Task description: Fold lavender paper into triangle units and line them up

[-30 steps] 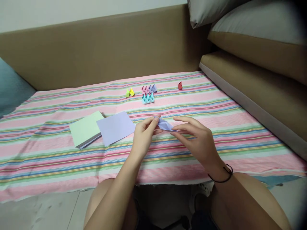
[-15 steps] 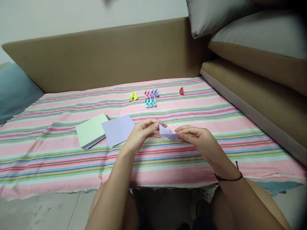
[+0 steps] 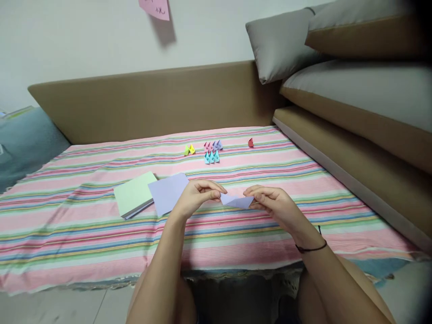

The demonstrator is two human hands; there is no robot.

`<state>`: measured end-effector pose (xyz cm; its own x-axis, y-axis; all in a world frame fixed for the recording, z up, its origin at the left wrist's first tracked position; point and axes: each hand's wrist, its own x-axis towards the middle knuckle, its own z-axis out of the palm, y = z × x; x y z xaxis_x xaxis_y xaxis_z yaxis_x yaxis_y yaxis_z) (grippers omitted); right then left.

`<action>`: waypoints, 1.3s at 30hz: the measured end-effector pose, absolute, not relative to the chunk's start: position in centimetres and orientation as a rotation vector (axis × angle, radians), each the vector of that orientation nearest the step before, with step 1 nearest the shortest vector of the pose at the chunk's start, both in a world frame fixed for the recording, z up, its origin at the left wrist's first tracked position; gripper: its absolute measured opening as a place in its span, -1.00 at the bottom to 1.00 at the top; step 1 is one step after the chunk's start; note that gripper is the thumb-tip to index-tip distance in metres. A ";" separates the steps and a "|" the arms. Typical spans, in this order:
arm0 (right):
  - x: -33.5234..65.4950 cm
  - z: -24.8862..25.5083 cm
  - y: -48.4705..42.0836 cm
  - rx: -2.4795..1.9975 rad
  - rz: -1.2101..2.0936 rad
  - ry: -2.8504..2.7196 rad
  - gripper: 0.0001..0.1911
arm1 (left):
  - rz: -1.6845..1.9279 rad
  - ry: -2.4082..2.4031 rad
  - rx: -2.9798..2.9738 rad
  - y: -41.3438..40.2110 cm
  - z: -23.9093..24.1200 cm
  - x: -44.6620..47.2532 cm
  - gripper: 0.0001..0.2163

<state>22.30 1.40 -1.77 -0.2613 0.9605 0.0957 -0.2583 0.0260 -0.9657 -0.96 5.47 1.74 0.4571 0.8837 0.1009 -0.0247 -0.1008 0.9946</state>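
Observation:
A folded piece of lavender paper (image 3: 237,201) is held just above the striped cloth. My left hand (image 3: 199,194) pinches its left corner between thumb and fingers. At the opposite end, my right hand (image 3: 270,199) grips the right corner, fingers closed on it. A flat lavender sheet (image 3: 167,191) lies beside my left hand, partly behind it. It touches a stack of paper with a pale green sheet on top (image 3: 133,192).
Small folded paper pieces stand farther back: yellow ones (image 3: 190,149), pink ones (image 3: 208,146), purple ones (image 3: 218,145), turquoise ones (image 3: 212,157) and a red one (image 3: 250,142). Grey and brown cushions (image 3: 351,108) pile up at the right. A brown backrest (image 3: 158,103) closes off the rear.
The raised left flap of the lavender paper has come down, and the paper now shows as a wide, shallow shape. Both hands keep hold of it. The view has tilted upward.

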 end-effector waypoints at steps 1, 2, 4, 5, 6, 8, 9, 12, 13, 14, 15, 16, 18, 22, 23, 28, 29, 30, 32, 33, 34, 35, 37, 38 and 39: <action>22.4 -1.7 1.4 -0.810 1.489 -1.246 -0.76 | 0.940 0.807 1.481 5.5 1.7 -1.0 -0.83; 22.4 -1.6 1.3 -0.790 1.504 -1.256 -0.73 | 0.957 0.812 1.490 5.6 1.7 -1.1 -0.84; 22.5 -1.3 1.2 -0.766 1.501 -1.279 -0.69 | 0.979 0.813 1.517 5.7 1.5 -1.2 -0.86; 22.6 -1.3 1.2 -0.769 1.479 -1.294 -0.70 | 0.988 0.812 1.535 5.8 1.5 -1.2 -0.86; 22.6 -1.2 1.2 -0.781 1.447 -1.313 -0.72 | 0.997 0.811 1.554 5.8 1.4 -1.2 -0.86; 22.5 -1.2 1.2 -0.807 1.369 -1.367 -0.78 | 1.011 0.825 1.592 5.8 1.4 -1.2 -0.86; 22.5 -1.2 1.3 -0.814 1.330 -1.397 -0.80 | 1.014 0.840 1.607 5.8 1.5 -1.2 -0.86; 22.2 -1.3 1.3 -0.826 1.236 -1.458 -0.85 | 1.010 0.887 1.627 5.6 1.7 -1.1 -0.85; 22.1 -1.4 1.4 -0.844 1.208 -1.468 -0.85 | 1.009 0.900 1.628 5.5 1.7 -1.1 -0.86; 22.0 -1.4 1.3 -0.871 1.181 -1.473 -0.84 | 1.008 0.912 1.629 5.4 1.6 -1.0 -0.86; 21.9 -1.5 1.3 -0.901 1.156 -1.476 -0.84 | 1.007 0.926 1.631 5.3 1.6 -1.0 -0.87; 21.9 -1.5 1.3 -0.930 1.134 -1.478 -0.83 | 1.006 0.940 1.633 5.3 1.5 -0.9 -0.88; 21.7 -1.6 1.1 -0.978 1.106 -1.476 -0.83 | 1.010 0.967 1.638 5.2 1.2 -0.8 -0.88; 21.6 -1.5 0.8 -1.038 1.078 -1.479 -0.84 | 1.022 0.998 1.652 5.1 1.0 -0.7 -0.88; 21.5 -1.4 0.8 -1.048 1.073 -1.480 -0.84 | 1.024 1.001 1.657 5.0 1.0 -0.7 -0.88; 21.5 -1.4 0.6 -1.081 1.037 -1.461 -0.81 | 1.032 1.001 1.687 4.6 1.2 -0.7 -0.87; 21.5 -1.4 0.5 -1.083 1.031 -1.456 -0.81 | 1.033 1.000 1.688 4.5 1.3 -0.7 -0.87; 21.5 -1.4 0.5 -1.084 1.027 -1.453 -0.80 | 1.035 0.999 1.687 4.5 1.3 -0.7 -0.87; 21.5 -1.5 0.5 -1.086 1.023 -1.447 -0.80 | 1.040 1.001 1.678 4.4 1.3 -0.7 -0.87; 21.5 -1.5 0.5 -1.085 1.024 -1.443 -0.80 | 1.042 1.002 1.672 4.4 1.2 -0.7 -0.87; 21.5 -1.6 0.6 -1.084 1.026 -1.440 -0.80 | 1.044 1.004 1.666 4.3 1.2 -0.7 -0.86; 21.5 -1.6 0.6 -1.082 1.029 -1.436 -0.80 | 1.044 1.005 1.659 4.3 1.2 -0.7 -0.86; 21.4 -1.8 0.7 -1.075 1.042 -1.426 -0.80 | 1.043 1.006 1.645 4.3 1.1 -0.7 -0.85; 21.4 -1.9 0.8 -1.069 1.051 -1.420 -0.80 | 1.045 1.005 1.639 4.4 1.1 -0.7 -0.85; 21.3 -2.0 0.9 -1.062 1.061 -1.414 -0.79 | 1.050 1.003 1.632 4.4 1.2 -0.7 -0.84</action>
